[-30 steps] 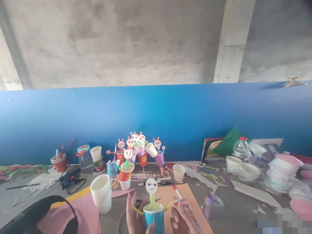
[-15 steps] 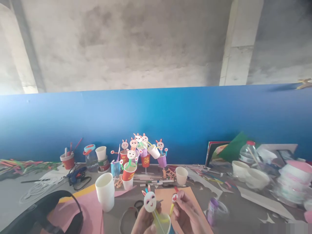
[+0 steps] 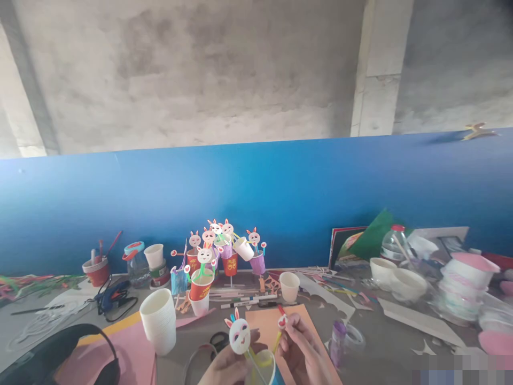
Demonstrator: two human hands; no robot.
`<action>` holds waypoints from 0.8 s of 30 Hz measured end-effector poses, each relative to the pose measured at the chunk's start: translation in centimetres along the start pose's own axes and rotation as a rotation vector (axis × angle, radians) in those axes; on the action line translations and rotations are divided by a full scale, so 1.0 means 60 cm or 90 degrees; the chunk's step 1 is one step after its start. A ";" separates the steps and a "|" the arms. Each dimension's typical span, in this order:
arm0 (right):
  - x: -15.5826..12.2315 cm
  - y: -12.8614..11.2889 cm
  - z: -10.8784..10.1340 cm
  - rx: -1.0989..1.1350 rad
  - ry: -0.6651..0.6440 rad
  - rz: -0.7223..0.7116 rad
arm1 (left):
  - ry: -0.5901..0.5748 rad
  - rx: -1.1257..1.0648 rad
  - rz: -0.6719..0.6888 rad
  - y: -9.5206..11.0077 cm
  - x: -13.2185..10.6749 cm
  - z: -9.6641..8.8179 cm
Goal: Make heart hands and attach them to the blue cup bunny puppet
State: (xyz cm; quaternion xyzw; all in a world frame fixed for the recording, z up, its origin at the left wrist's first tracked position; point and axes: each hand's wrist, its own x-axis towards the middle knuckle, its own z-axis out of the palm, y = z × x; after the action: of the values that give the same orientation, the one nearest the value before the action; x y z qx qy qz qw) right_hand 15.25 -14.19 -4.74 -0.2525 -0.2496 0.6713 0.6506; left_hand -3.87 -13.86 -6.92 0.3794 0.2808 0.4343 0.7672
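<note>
My left hand (image 3: 228,364) is closed around a paper cup (image 3: 269,369) near the bottom of the view; part of the cup is cut off by the lower edge. A white rabbit face (image 3: 240,336) with pink-lined ears stands up from this cup on a thin stem. From the cup's right side rises a yellow strip (image 3: 277,341), topped by a small white disc (image 3: 282,321) with a red heart. My right hand (image 3: 301,347) pinches this disc at its edge. A short red stick (image 3: 281,309) shows just behind the disc; what holds it is hidden.
Finished rabbit cups (image 3: 202,283) cluster ahead. Stacked white cups (image 3: 158,323) stand left, beside pink paper (image 3: 132,350) and a black headband-like object (image 3: 48,355). Orange paper (image 3: 302,315) lies under my hands. Rightward are a purple roll (image 3: 337,342), paper scraps (image 3: 419,322) and bowls (image 3: 409,286).
The whole view has shifted, so the table things appear farther left. My hands keep their hold on the cup and the disc, and the rabbit face has tilted slightly.
</note>
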 end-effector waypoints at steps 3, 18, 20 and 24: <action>-0.003 0.000 0.003 -0.007 -0.027 -0.011 | -0.004 0.041 -0.010 -0.003 0.020 -0.010; -0.022 -0.002 0.012 -0.039 -0.186 0.066 | -0.150 0.131 0.018 0.037 0.004 0.027; -0.022 -0.004 0.011 -0.071 -0.188 0.067 | -0.157 0.124 0.028 0.036 0.002 0.029; -0.021 -0.005 0.010 -0.104 -0.199 0.073 | -0.158 0.146 0.043 0.037 -0.003 0.028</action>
State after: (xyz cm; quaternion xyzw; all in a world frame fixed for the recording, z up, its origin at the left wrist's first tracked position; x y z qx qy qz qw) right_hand 15.07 -15.42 -4.07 -0.2108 -0.3863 0.7160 0.5419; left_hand -3.69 -13.87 -4.15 0.5244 0.2183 0.3750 0.7327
